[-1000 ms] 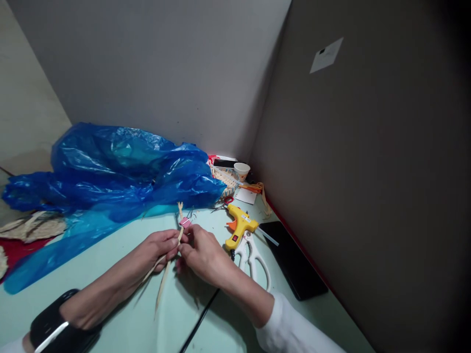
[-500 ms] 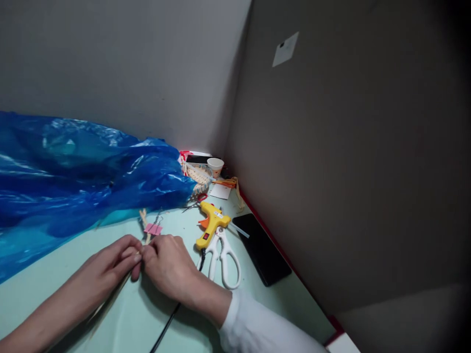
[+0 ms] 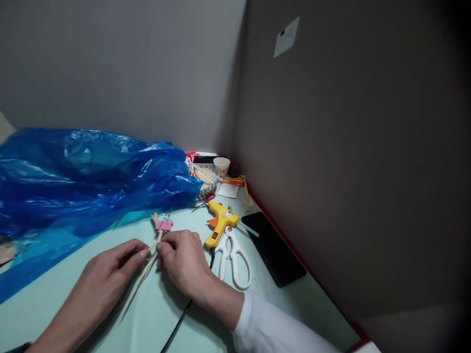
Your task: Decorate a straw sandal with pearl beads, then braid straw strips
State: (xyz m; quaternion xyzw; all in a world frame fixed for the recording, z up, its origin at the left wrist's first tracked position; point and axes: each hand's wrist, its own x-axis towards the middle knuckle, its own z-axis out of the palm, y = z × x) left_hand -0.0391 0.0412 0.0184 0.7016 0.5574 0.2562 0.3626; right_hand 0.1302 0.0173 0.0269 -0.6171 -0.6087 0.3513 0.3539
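We see both hands meeting on a bundle of pale straw strips lying on the mint-green table. Taking the yellow glue gun as our landmark: the strips sit to its left, running from a pink binder clip clamped on their far end, just left of the gun, down toward the near edge of the table. Our left hand pinches the strips between thumb and fingertips a bit below the clip, fingers pressed together. Our right hand is curled, fingertips closed on the same strips right next to the left hand's grip, lying between the strips and the gun; white sleeve at the wrist. White-handled scissors lie touching the gun's near side, a black cord runs from the gun toward us under the right wrist. A black phone lies flat right of the gun by the wall. Behind the gun: small red-handled scissors, a woven basket piece, a paper cup. Far left of the gun a crumpled blue plastic sheet covers the table's back part
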